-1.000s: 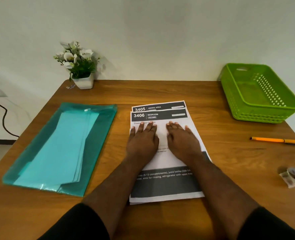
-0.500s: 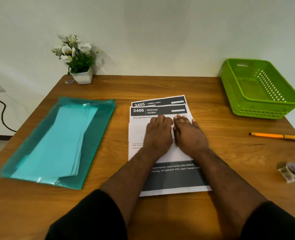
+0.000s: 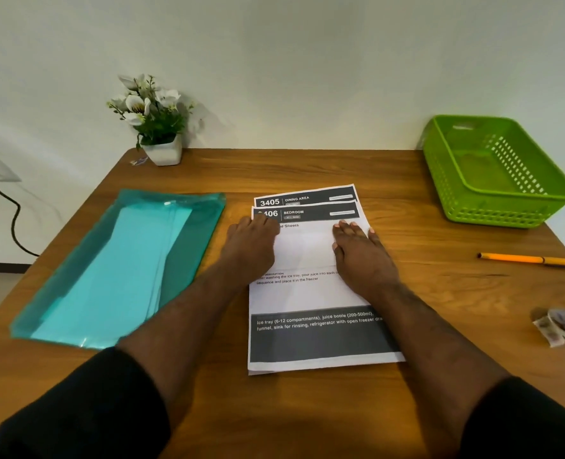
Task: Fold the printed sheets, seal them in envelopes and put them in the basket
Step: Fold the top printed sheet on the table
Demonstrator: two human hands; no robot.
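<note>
- Brown wooden table (image 3: 307,167): carries everything below; pale wall behind it.
- Translucent teal plastic folder (image 3: 195,233): flat on the table's left half, holding a stack of long light-turquoise paper envelopes (image 3: 122,273). Just left of the left forearm, apart from the sheets.
- Stack of white printed sheets with dark grey header and footer bands (image 3: 314,293): flat at table centre, near edge toward the person. The top sheet looks folded up from the near side; headers "3406 BEDROOM" and, offset behind it, "3405 DINING AREA" show beyond its far edge.
- Bright green perforated plastic basket (image 3: 473,210): far right corner, well apart from the sheets.
- Left hand (image 3: 251,250): palm down, fingers straight and together, pressing the stack's left edge; fingertips cover part of "3406".
- Right hand (image 3: 360,256): palm down, fingers straight, pressing the stack's right side. A bare strip of paper lies between the hands; nothing pinched.
- White-flowered plant in a white pot (image 3: 162,150): far left corner.
- Orange pen (image 3: 526,260): right of the sheets.
- Small crumpled wrapper (image 3: 556,326): near the right edge.
</note>
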